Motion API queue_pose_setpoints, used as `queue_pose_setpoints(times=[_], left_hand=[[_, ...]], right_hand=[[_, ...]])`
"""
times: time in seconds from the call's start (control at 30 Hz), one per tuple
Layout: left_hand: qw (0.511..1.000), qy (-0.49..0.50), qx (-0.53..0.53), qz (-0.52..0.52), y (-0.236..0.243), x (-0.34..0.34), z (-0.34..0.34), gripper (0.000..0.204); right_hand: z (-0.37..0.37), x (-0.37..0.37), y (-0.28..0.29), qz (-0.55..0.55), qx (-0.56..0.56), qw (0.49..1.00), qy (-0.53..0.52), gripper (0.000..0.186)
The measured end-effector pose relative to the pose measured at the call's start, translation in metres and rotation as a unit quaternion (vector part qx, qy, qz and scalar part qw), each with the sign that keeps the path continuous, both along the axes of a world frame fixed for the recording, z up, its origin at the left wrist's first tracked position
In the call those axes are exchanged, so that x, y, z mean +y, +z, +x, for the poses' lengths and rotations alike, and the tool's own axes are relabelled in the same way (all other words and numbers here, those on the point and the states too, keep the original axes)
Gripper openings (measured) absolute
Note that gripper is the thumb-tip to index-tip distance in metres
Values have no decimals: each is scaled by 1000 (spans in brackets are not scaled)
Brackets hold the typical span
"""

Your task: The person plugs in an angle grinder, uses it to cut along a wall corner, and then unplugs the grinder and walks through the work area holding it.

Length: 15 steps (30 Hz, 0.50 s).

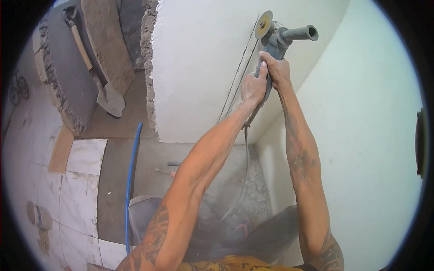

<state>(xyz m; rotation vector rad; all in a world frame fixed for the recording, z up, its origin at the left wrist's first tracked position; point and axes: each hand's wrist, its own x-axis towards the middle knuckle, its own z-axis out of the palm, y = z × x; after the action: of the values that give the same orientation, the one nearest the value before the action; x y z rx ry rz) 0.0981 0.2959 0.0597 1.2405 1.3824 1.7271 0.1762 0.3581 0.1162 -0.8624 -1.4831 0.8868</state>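
Note:
Both my hands grip a grey-green angle grinder (272,49), held up against the white wall (194,67). My left hand (254,86) is wrapped round the lower part of its body, thumb pointing up. Just above and to the right, my right hand (277,70) closes round the body nearer the head. A yellowish cutting disc (263,25) stands at the upper end of two dark, slanting cut lines (241,77); I cannot tell whether it touches the wall. The side handle (300,33) sticks out to the right, with no hand on it. A power cord (247,156) hangs from the grinder's rear.
A side wall (361,135) rises close on the right. Rubble (258,185) lies along its foot. To the left, a shovel (86,61) leans on a grey broken-edged wall piece. A blue pipe (132,180) crosses the floor beside white tiles (79,198). Small tools lie near my left forearm.

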Motion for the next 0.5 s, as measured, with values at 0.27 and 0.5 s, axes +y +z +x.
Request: queue_pose_setpoints(times=[0.27, 0.5], left_hand=[[1000, 20, -6, 17, -9, 13, 0, 78], [1000, -12, -12, -7, -9, 14, 2, 85]], right_hand=[[-1, 6, -5, -1, -20, 1000, 6, 33], [1, 14, -7, -14, -29, 999, -10, 37]])
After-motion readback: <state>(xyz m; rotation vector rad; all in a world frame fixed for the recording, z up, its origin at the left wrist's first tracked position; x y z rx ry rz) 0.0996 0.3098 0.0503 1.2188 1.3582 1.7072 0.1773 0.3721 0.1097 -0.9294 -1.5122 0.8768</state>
